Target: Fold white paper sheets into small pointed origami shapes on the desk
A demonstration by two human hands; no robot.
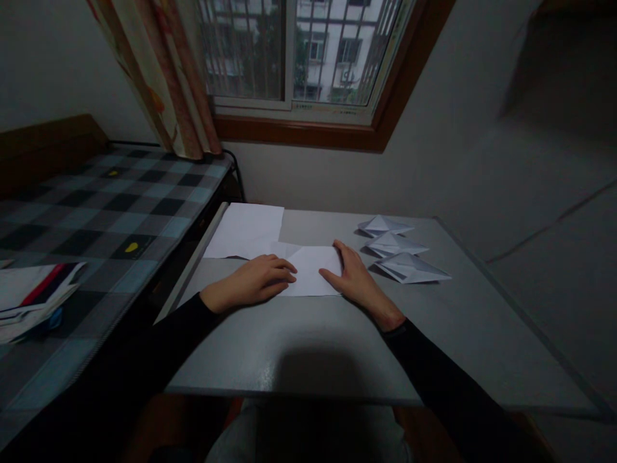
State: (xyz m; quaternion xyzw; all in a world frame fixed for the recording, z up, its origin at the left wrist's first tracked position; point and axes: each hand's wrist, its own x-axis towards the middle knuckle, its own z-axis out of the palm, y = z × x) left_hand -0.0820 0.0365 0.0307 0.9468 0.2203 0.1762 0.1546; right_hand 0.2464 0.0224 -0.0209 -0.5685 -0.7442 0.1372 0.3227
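A folded white paper (313, 269) lies flat in the middle of the grey table (308, 350). My left hand (255, 280) rests on the paper's left edge, fingers stretched flat and pressed down. On the paper's right edge lies my right hand (354, 276), fingers also flat, thumb pointing left along the lower edge. Both hands hold the sheet against the table rather than grip it. Both arms wear dark sleeves.
A stack of white sheets (245, 230) lies at the table's far left. Three folded paper shapes (402, 254) sit in a row at the far right. A bed with a checked cover (110, 206) stands left, papers (33, 296) on it. A window (299, 51) is ahead.
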